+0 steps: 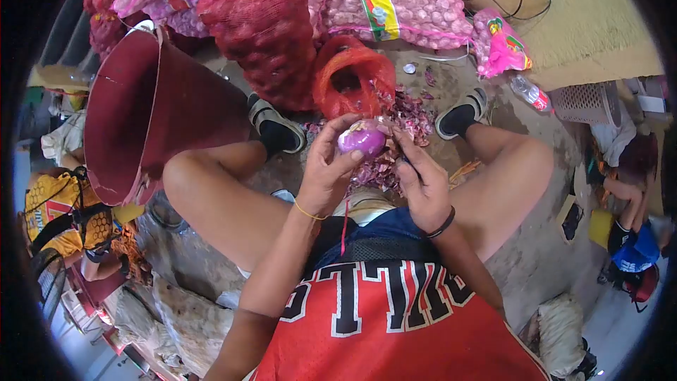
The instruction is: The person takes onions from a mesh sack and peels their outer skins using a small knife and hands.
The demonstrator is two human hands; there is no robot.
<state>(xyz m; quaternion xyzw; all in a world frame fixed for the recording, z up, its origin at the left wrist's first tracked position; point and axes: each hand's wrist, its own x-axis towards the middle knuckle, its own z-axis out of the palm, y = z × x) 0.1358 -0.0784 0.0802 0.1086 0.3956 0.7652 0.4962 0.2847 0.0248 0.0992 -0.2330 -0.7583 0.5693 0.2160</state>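
Note:
A shiny purple-red onion (pixel 362 142), partly peeled with a pale patch at its top, is held in my left hand (pixel 324 169), fingers and thumb closed around its left side. On the onion's right, my right hand (pixel 429 196) is curled with its fingertips close to the skin. Whether a small tool sits in those fingers I cannot make out. Below and behind the onion, dry onion skins (pixel 381 175) lie heaped on the floor between my legs. Just beyond my hands stands an open red mesh bag (pixel 379 70), its inside mostly dark.
A large maroon bucket (pixel 201 102) leans at my left knee. Behind it rises a full red mesh sack (pixel 264 49); pink garlic sacks (pixel 430 14) line the back. To the right lie a plastic bottle (pixel 530 93) and a grey crate (pixel 587 104). Other people sit at both sides.

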